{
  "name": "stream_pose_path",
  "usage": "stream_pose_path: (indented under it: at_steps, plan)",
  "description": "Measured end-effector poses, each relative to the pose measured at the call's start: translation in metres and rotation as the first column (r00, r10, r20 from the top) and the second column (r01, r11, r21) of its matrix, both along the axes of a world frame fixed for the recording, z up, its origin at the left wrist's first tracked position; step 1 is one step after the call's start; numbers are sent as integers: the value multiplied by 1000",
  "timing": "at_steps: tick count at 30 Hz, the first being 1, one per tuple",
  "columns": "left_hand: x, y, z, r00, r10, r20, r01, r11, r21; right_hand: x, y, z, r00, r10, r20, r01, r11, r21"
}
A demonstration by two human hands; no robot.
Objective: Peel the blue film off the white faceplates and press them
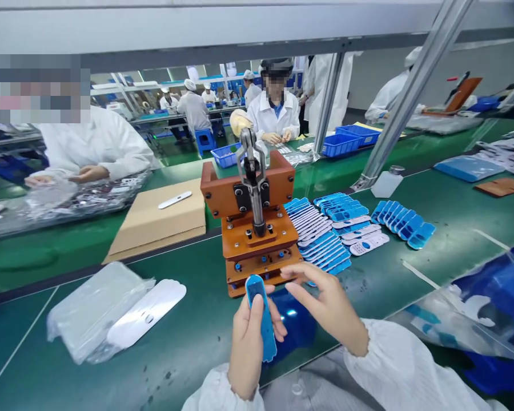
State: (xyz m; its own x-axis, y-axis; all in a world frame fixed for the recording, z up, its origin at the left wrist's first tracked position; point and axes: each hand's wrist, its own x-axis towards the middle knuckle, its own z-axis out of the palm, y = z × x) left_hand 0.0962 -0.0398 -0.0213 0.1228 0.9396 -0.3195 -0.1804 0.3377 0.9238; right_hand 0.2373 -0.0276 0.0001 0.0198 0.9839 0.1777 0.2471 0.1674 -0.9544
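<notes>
My left hand (249, 331) is closed around a long blue-faced panel (266, 328) with a white edge and rounded ends, thumb on its face. To its right, my right hand (321, 299) has thumb and fingers apart and nothing visible in them. Its fingertips are at the front edge of an orange clamp fixture (257, 245) with a metal toggle lever (255, 188). Beside the fixture on the right lie rows of similar blue-and-white panels (325, 248), some showing a white face with holes.
Left on the green bench (188, 337) are a plastic-wrapped stack (98, 302) and white panels (149, 314). A cardboard box (163, 217) stands behind. At right are a white bottle (388, 182) and a clear bag (466, 308). Co-workers in white coats sit across the bench.
</notes>
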Motion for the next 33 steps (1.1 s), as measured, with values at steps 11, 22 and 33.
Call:
stream_pose_path:
  at_steps: [11,22,33]
  plan:
    - [-4,-9,-9,904,-46,-424,169,952,256,-54,-2,-4,820,-98,-564,-235,841,-487]
    - [-13,-7,-3,942,-323,-87,316,945,-84,5,24,5,932,329,-155,-355,915,-192]
    - [-14,-9,21,954,-294,64,300,924,-237,11,24,5,819,286,498,-461,844,274]
